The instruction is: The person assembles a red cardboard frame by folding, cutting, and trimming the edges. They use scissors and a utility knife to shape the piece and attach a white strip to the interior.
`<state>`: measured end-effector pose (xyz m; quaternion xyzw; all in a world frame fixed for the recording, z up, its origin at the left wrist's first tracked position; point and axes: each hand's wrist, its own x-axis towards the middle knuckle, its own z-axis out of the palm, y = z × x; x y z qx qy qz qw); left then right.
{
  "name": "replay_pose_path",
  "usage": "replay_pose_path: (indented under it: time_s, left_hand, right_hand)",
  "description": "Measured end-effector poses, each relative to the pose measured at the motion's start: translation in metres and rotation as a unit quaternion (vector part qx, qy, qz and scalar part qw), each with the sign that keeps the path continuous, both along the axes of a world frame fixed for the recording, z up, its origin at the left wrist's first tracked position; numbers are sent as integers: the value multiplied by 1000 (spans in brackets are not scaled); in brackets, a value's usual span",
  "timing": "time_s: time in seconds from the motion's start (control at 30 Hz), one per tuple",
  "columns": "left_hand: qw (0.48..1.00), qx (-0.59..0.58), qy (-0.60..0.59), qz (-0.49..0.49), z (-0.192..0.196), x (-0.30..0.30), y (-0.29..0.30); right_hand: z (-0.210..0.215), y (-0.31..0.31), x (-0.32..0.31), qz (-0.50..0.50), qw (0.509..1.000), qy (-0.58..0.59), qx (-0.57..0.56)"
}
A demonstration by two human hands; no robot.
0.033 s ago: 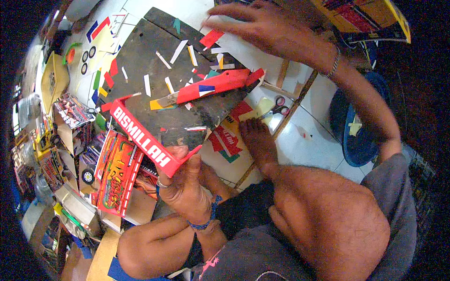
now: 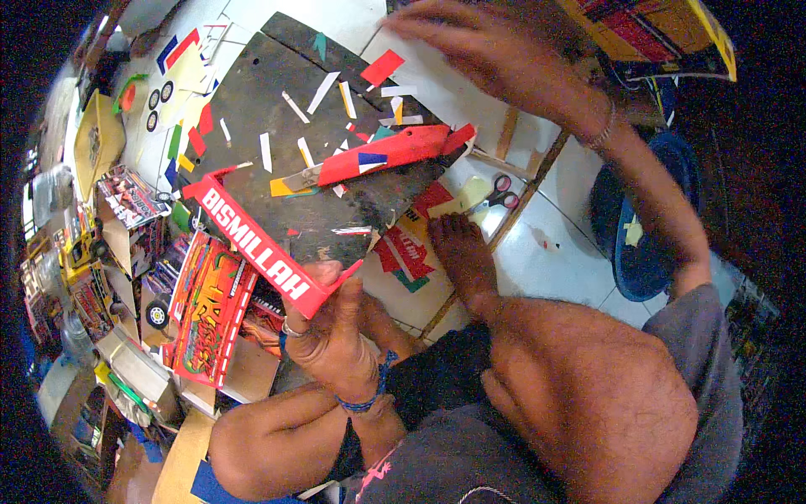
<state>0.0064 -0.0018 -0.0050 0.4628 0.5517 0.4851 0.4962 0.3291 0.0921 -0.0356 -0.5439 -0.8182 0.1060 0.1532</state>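
My left hand (image 2: 336, 336) pinches the near end of a long red strip (image 2: 252, 239) with bold white lettering and folded ends. The strip slants over the left edge of a dark, scuffed wooden board (image 2: 252, 101). At the upper right, my right hand (image 2: 478, 46) is in the air, blurred, with its fingers stretched out and nothing visible in them. A small red rectangle (image 2: 383, 67) lies below its fingertips, on the board's far right edge. Across the board rests a long red-handled tool (image 2: 386, 155) with a greyish blade-like end, among white paper scraps (image 2: 323, 92).
Scissors (image 2: 502, 191) lie on the tiled floor beyond my foot (image 2: 457, 252), near red lettered cutouts (image 2: 403, 252). A blue basin (image 2: 646, 277) stands at right. Colourful model truck parts (image 2: 210, 311) crowd the left side. Small black wheels (image 2: 154, 99) sit on pale paper.
My right hand has lifted up and away from the small red rectangle, which stays on the board's edge. My left hand keeps the red strip in nearly the same place.
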Motion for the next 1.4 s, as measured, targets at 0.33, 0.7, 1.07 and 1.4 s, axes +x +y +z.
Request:
replay_pose_path:
  time_s: [0.33, 0.7, 1.07, 1.4]
  left_hand:
    - [999, -13, 28, -42, -3, 11, 7]
    - [919, 84, 373, -102, -7, -1, 12]
    - [854, 48, 496, -146, -8, -10, 16]
    - [922, 108, 351, -124, 6, 15, -20]
  right_hand:
    - [-135, -135, -64, -155, 937, 107, -295]
    - [-206, -117, -93, -149, 939, 89, -298]
    - [-158, -127, -94, -235, 877, 334, -254]
    - [-50, -152, -65, -288, 780, 403, -382]
